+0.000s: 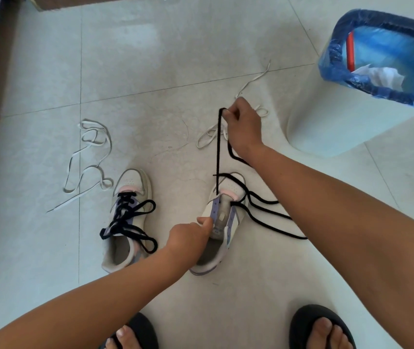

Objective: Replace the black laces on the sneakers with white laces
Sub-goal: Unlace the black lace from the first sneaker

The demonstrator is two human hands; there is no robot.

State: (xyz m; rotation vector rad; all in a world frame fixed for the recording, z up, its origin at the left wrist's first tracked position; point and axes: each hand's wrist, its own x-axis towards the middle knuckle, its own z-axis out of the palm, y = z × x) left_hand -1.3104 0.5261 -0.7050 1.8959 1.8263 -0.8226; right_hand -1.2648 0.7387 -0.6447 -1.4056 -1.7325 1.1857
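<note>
On floor, right sneaker (222,222) toe pointing away, black lace (218,152) pulled taut upward

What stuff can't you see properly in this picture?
- Head view: the white lace is partly hidden behind the right hand.
- The bin is cut off by the right edge.
- The tongue label on the right sneaker is too small to read.
</note>
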